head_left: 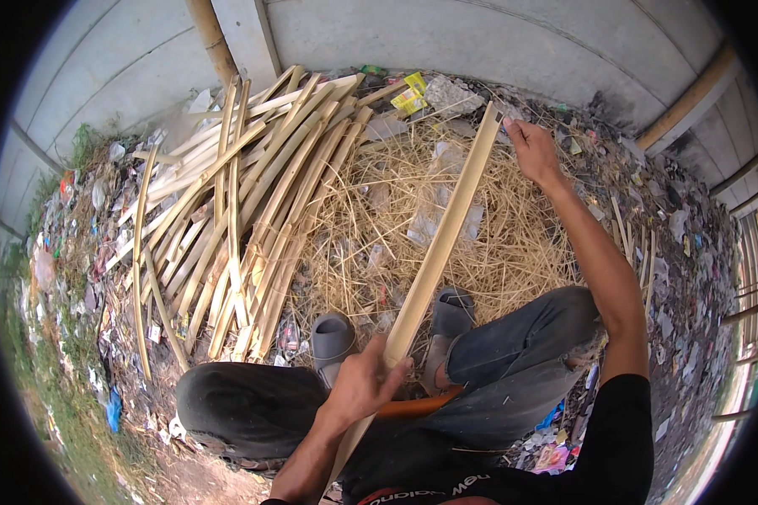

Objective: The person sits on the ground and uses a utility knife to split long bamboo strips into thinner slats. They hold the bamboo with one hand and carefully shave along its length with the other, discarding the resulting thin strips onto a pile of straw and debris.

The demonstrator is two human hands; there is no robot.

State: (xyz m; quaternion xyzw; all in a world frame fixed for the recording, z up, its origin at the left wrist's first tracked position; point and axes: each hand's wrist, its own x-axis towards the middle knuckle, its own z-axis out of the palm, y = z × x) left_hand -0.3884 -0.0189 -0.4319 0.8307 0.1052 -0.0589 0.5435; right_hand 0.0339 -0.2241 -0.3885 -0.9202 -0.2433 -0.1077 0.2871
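A long split bamboo strip (442, 240) slants from my lap up and away to the right, its pale hollow side showing. My left hand (362, 383) is closed around its lower part, between my knees. At the far end, my right hand (532, 150) is closed with the thumb against a small dark piece at the strip's tip. Whether that piece is a blade or part of the bamboo I cannot tell. Left of the strip lies a large pile of split bamboo strips (265, 198), heaped at crossing angles.
Straw-like bamboo shavings (514, 227) cover the ground ahead of my sandals (333, 341). A grey panel wall (480, 42) with bamboo poles (210, 38) closes off the back. Litter (682, 278) is strewn to the right, and a stone (451, 95) lies near the wall.
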